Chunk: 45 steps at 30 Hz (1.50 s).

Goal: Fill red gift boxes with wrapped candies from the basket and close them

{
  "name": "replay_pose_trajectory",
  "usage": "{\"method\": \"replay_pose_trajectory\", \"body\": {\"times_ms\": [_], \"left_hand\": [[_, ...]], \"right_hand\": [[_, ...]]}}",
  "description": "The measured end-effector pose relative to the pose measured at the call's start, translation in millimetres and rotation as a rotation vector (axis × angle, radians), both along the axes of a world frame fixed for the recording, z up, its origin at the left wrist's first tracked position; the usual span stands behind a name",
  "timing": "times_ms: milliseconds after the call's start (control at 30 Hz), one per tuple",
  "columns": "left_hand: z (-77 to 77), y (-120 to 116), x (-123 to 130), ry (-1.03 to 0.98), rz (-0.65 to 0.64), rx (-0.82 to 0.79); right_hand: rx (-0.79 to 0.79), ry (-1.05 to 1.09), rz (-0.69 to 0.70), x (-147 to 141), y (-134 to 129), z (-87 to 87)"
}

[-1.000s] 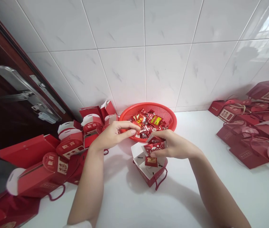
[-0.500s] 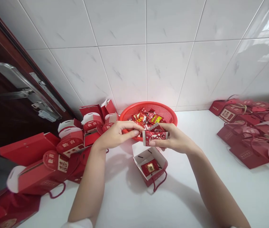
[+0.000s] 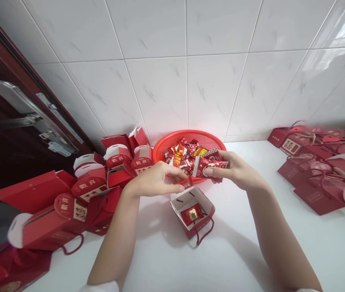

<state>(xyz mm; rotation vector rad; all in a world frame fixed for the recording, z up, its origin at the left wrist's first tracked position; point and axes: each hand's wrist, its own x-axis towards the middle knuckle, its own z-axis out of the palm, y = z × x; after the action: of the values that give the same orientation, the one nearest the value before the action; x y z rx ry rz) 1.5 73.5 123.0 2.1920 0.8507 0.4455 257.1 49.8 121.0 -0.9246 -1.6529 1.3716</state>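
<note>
My left hand [image 3: 163,179] pinches a small red wrapped candy [image 3: 187,183] above the back edge of an open red box. That box [image 3: 201,223], white inside and with a dark red cord handle, stands upright on the table and has a red packet with a gold emblem [image 3: 194,213] lying in it. Over the right front rim of a red plastic basket [image 3: 172,139], my right hand [image 3: 231,170] is closed on red patterned packets [image 3: 210,167]. Assorted wrapped candies [image 3: 180,153] lie in the basket.
Several red gift boxes [image 3: 90,184] crowd the left side of the white table [image 3: 160,259]. More red boxes [image 3: 318,190] lie at the right, where another person's fingers [image 3: 344,176] show. Behind are a tiled wall [image 3: 215,89] and a door handle [image 3: 23,117].
My left hand has come down and slightly right, and a small candy now shows in its fingers. My right hand has moved a little right with its packets.
</note>
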Motion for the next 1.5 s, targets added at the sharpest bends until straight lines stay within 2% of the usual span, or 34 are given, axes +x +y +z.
{"method": "replay_pose_trajectory", "body": {"times_ms": [133,200,300,400,567,700,867,1033,1167,1267,1400,1500], "left_hand": [[1.2,-9,15,0.087,-0.205,-0.109],[-0.2,-11,21,0.108,-0.248,-0.12],[-0.9,-13,23,0.104,-0.152,-0.059],[1.2,-13,18,-0.046,-0.009,-0.037],[1.8,-13,20,-0.288,0.062,-0.069],[-0.1,-12,26,-0.318,0.189,0.016],[2.2,-10,23,-0.352,0.246,0.064],[4.6,-11,19,-0.356,0.277,0.038],[5.1,-10,13,-0.253,0.237,0.017],[3.2,-6,6,-0.02,0.234,0.027],[-5.6,1,3,0.348,0.237,0.053],[-13.8,6,5,0.366,0.158,0.031]], "right_hand": [[0.027,-0.001,-0.011,3,0,-0.7],[0.023,-0.005,-0.01,2,0,-0.5],[0.016,-0.009,0.002,1,0,-0.2],[0.025,-0.008,0.03,-1,0,-1.4],[0.023,0.003,0.025,-7,1,-5.6],[0.024,-0.024,0.017,-8,1,-6.4],[0.055,-0.019,-0.011,-4,3,-5.3],[0.018,0.03,0.003,-2,5,-5.1],[0.082,0.058,-0.076,-1,4,-4.7],[0.102,0.036,-0.116,2,2,-2.1],[0.071,-0.107,-0.031,3,-3,2.4],[0.067,-0.184,0.041,0,-5,4.3]]}}
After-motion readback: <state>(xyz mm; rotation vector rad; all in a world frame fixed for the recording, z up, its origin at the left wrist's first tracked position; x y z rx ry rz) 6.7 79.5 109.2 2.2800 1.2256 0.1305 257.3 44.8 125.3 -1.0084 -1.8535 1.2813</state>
